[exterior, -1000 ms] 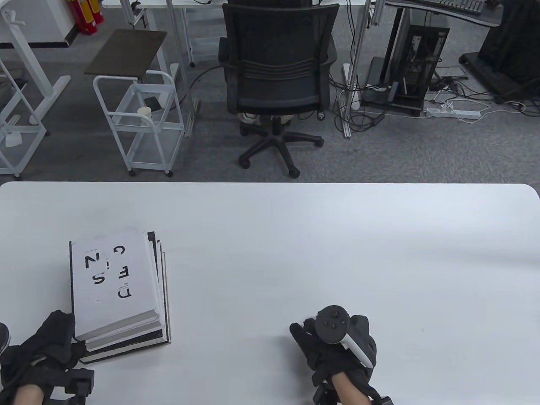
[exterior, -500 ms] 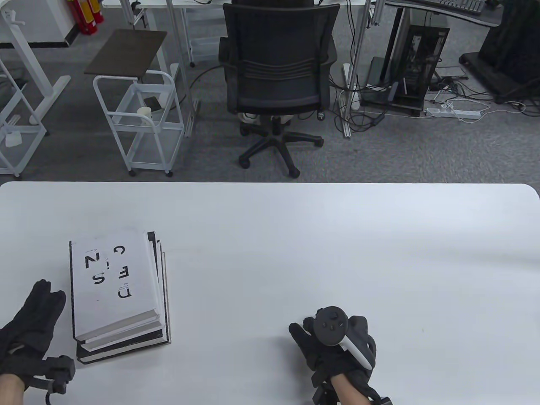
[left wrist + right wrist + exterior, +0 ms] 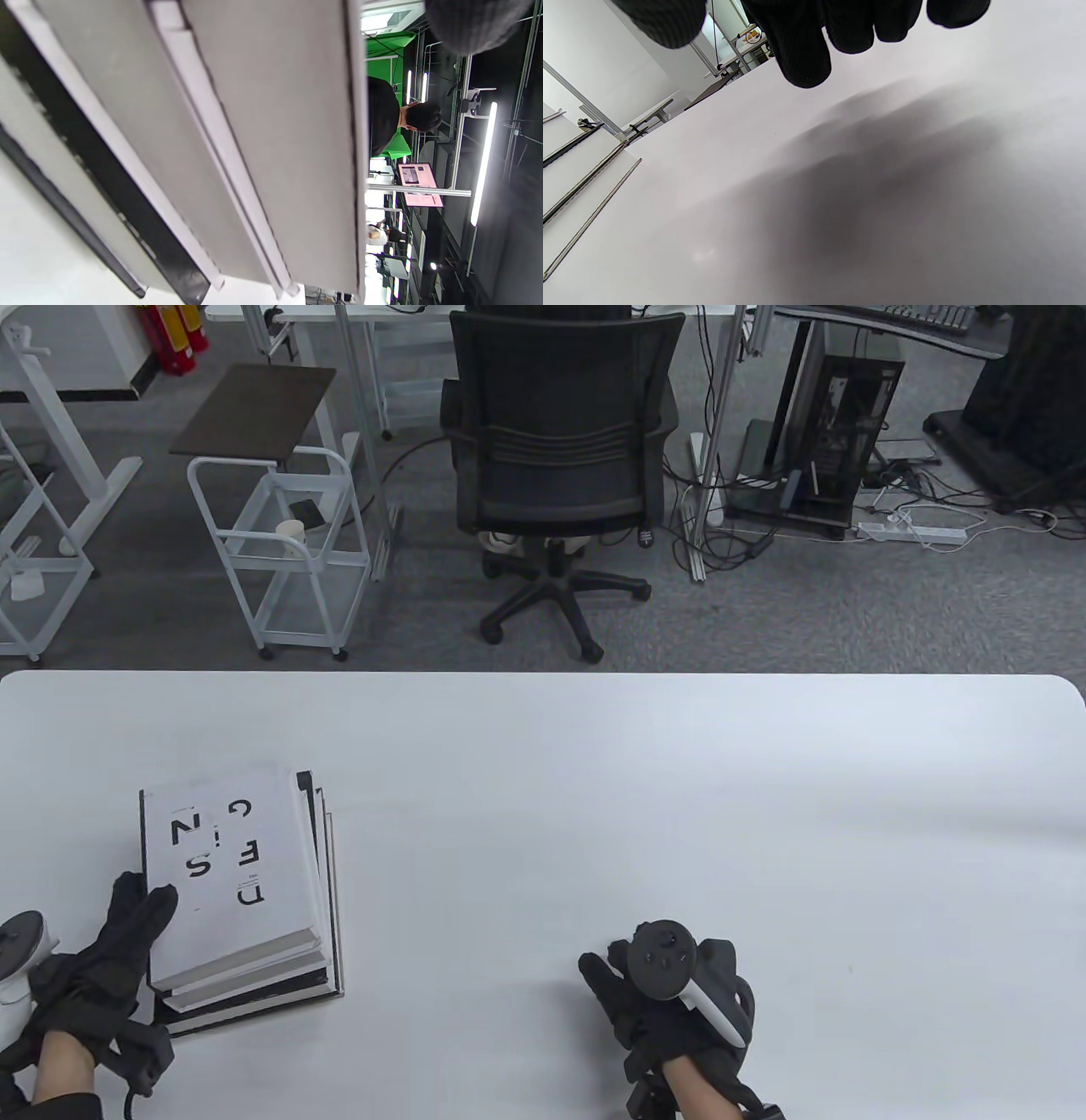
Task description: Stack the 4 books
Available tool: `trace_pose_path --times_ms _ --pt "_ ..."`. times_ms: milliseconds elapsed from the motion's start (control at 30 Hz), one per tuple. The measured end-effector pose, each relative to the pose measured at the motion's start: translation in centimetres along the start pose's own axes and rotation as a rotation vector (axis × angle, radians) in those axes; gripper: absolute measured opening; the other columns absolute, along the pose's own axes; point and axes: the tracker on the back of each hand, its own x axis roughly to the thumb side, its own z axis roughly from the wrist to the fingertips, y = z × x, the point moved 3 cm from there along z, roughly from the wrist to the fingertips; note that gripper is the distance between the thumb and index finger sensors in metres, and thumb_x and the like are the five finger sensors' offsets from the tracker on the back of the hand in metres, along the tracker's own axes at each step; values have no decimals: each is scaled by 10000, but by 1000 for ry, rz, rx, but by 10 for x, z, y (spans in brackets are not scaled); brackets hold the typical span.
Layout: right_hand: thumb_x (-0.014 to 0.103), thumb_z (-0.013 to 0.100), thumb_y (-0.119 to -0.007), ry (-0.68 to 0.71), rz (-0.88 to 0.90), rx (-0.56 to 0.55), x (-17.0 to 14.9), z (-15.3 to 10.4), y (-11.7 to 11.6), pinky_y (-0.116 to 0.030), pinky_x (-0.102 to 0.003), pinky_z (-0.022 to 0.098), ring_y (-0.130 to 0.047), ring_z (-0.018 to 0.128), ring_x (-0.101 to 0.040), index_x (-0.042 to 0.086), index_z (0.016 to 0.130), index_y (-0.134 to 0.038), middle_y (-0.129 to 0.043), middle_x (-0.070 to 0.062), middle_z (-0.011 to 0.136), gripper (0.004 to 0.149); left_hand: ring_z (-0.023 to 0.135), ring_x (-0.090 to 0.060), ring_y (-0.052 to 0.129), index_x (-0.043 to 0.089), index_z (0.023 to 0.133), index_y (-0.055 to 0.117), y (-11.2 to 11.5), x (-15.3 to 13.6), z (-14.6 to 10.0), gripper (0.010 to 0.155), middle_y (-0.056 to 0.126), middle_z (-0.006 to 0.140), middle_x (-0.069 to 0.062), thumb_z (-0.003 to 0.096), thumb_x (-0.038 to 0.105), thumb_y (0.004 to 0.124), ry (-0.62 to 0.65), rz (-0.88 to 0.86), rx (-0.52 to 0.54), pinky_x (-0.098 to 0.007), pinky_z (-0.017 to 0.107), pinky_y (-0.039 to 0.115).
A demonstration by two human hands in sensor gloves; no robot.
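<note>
Nearest us, our black-gloved right hand (image 3: 670, 1010) rests on the white table (image 3: 679, 814), fingers loosely curled, holding nothing. Our black-gloved left hand (image 3: 102, 963) lays extended fingers on the white top cover of the stack of four books (image 3: 237, 891), farther left.

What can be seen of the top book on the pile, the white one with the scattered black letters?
The top book is a thick volume with a matte white cover carrying scattered black letters, upside down in the table view. It lies flat and closed, topping the stack on the white table, slightly skewed, so that lower books' edges show at the right and near sides. Its grey page block faces the person. The left hand lies at its near left corner, with fingers touching the cover's edge.
</note>
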Motion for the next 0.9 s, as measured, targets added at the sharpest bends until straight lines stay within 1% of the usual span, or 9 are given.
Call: trace_pose_path --times_ms 167,267,333,433,500,533,567,767,900 --pt "594 627 -557 -5 8 3 -1 0 1 -543 -652 725 -472 1013 -548 51 1056 -683 -506 -274 1137 704 1083 -431 -38 295 1084 -24 0 -9 5 1063 -47 1136 -127 468 755 709 -10 -50 -50 -712 739 159" --pt "593 626 -557 -4 2 -5 -1 0 1 -544 -650 725 -474 1011 -549 52 1056 -683 -507 -274 1137 702 1059 -424 -96 361 1064 -42 0 -15 8 1011 -98 1116 -84 498 687 731 -11 -67 -88 -718 725 130" --pt "593 626 -558 -5 1 -6 -1 0 1 -546 -650 724 -477 1010 -550 51 1055 -685 -508 -275 1136 703 1052 -430 -110 389 1061 -41 0 -20 10 993 -122 1110 -51 506 677 730 -3 -97 -107 -731 716 129" --pt "593 625 -558 -6 -2 -4 -2 0 1 -547 -651 723 -477 1009 -551 51 1054 -686 -509 -273 1136 702 1052 -450 -105 403 1068 -35 -2 -27 11 1003 -145 1106 -27 498 709 732 -2 -123 -124 -767 702 161" --pt "593 625 -558 -7 -2 -1 -2 0 1 -546 -651 723 -477 1010 -550 51 1055 -685 -509 -275 1136 703 1069 -466 -51 407 1078 -22 -4 -34 10 1028 -141 1114 -17 475 768 728 -16 -121 -120 -801 699 248" --pt "592 626 -558 -8 -3 0 -2 0 1 -547 -649 724 -477 1010 -550 51 1054 -686 -509 -274 1136 701 1081 -475 -26 410 1081 -16 -5 -36 10 1036 -137 1116 -38 465 787 727 -20 -127 -119 -807 700 287" --pt "592 626 -558 -10 -4 2 -2 0 1 -546 -650 723 -476 1010 -550 52 1054 -686 -509 -276 1135 701 1080 -488 -19 411 1085 -12 -5 -38 11 1043 -139 1117 -44 461 799 728 -22 -133 -128 -815 694 299" --pt "593 625 -558 -17 -3 13 -3 0 1 -546 -649 724 -477 1010 -549 51 1055 -685 -509 -275 1135 703 1081 -496 -20 409 1113 31 -4 -44 14 1039 -140 1122 -51 451 826 716 0 -168 -144 -828 684 313" --pt "593 626 -558 -23 6 5 -4 -1 4 -545 -650 725 -476 1012 -548 52 1056 -682 -507 -274 1137 702 1075 -504 -26 411 1118 44 -4 -44 15 1029 -145 1119 -58 454 815 718 12 -184 -140 -833 679 317"
